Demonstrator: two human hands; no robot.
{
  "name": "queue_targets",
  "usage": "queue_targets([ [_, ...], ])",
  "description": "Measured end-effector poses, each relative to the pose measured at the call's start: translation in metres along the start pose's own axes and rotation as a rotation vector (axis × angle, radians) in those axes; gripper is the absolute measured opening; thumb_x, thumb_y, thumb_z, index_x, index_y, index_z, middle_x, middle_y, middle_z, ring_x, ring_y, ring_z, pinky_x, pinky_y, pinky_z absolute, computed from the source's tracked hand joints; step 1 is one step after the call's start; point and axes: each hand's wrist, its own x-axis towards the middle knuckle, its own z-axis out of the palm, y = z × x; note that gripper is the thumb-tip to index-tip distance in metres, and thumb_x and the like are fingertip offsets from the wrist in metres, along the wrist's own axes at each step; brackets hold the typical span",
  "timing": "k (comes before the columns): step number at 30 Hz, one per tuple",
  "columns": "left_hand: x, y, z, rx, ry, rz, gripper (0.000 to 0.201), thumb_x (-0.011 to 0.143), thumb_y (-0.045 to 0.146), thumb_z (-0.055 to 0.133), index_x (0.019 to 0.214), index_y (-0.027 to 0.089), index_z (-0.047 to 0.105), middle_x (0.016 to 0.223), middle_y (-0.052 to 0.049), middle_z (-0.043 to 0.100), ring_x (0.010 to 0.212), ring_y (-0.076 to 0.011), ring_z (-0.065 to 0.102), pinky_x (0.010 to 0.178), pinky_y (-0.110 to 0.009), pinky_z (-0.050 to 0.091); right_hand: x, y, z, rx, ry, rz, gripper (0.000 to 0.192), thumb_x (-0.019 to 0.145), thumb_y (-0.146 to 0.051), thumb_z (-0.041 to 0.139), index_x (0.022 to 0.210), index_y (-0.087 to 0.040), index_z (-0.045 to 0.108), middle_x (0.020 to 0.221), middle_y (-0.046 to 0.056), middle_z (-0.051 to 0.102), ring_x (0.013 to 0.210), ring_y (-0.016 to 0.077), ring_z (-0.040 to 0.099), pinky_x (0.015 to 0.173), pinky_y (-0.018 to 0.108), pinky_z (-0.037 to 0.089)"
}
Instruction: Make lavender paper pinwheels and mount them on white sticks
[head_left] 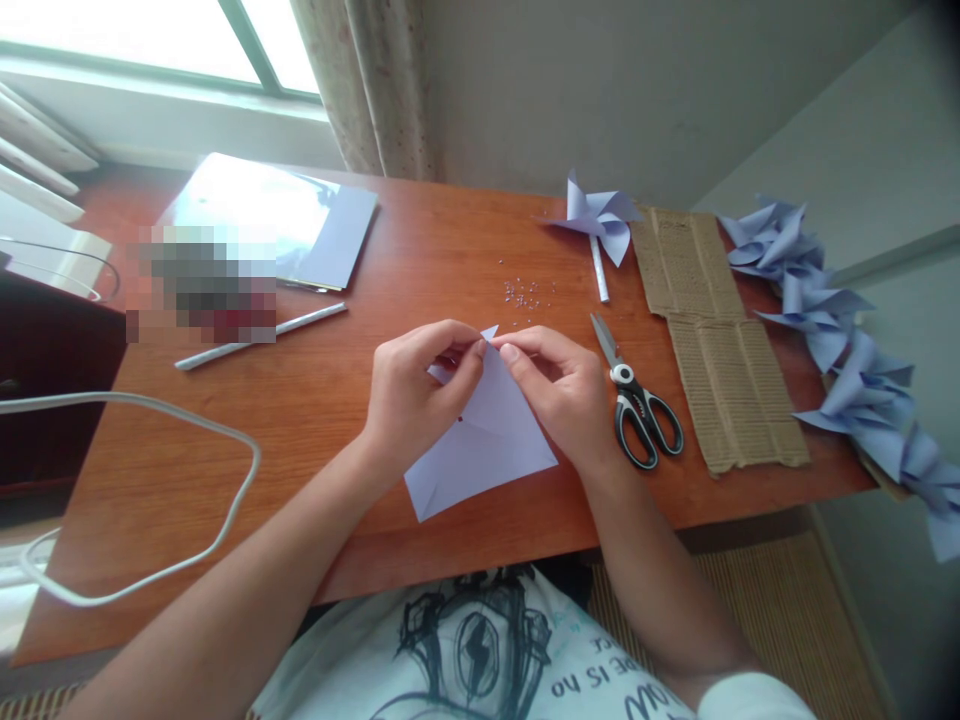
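A square sheet of pale lilac paper point(495, 440) lies on the desk in front of me, one corner pointing toward me and creases across it. My left hand point(427, 380) pinches the paper near its far corner between thumb and forefinger. From the other side, my right hand point(559, 380) pinches the same far area, its fingertips almost meeting the left ones. A small dark spot shows on the paper by the left hand. Just right of my right hand lie scissors point(634, 395) with black and white handles, blades slightly apart.
Tiny bits point(521, 292) are scattered beyond the paper. A finished pinwheel point(596, 220) lies at the back, beside corrugated cardboard point(727, 350). Several pinwheels point(862, 370) line the right edge. A rolled paper stick point(300, 322), a glossy folder point(330, 240) and a white cable point(247, 440) are leftward.
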Motion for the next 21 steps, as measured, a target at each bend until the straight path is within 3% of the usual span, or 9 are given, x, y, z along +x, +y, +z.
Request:
queue_targets([
  [4,0.000,0.001,0.000,0.002,-0.020,0.034,0.009,0.088,0.017,0.064,0.081,0.018,0.069,0.074,-0.001,0.072,0.066,-0.0125,0.066,0.065,-0.023,0.053,0.003,0.010,-0.006,0.260,-0.072,0.196,0.016,0.092,-0.036,0.069,0.096,-0.024,0.078,0.088,0.002,0.077,0.083,0.0171,0.072,0.075,0.031,0.060],
  [9,0.000,0.003,0.001,0.000,-0.039,0.053,0.009,0.088,0.017,0.064,0.081,0.016,0.069,0.075,-0.002,0.073,0.065,-0.0127,0.066,0.064,-0.023,0.052,0.006,0.014,-0.011,0.400,-0.134,0.335,0.015,0.085,-0.036,0.077,0.091,-0.023,0.078,0.085,0.001,0.075,0.078,0.0142,0.067,0.071,0.027,0.055],
  [21,-0.001,0.003,0.001,-0.136,-0.081,0.044,0.005,0.087,0.017,0.069,0.083,0.015,0.069,0.073,-0.001,0.071,0.064,-0.0107,0.066,0.062,-0.021,0.053,0.007,0.011,-0.011,0.499,-0.137,0.329,0.012,0.079,-0.032,0.083,0.084,-0.023,0.077,0.080,-0.002,0.073,0.073,0.0112,0.062,0.070,0.025,0.051],
])
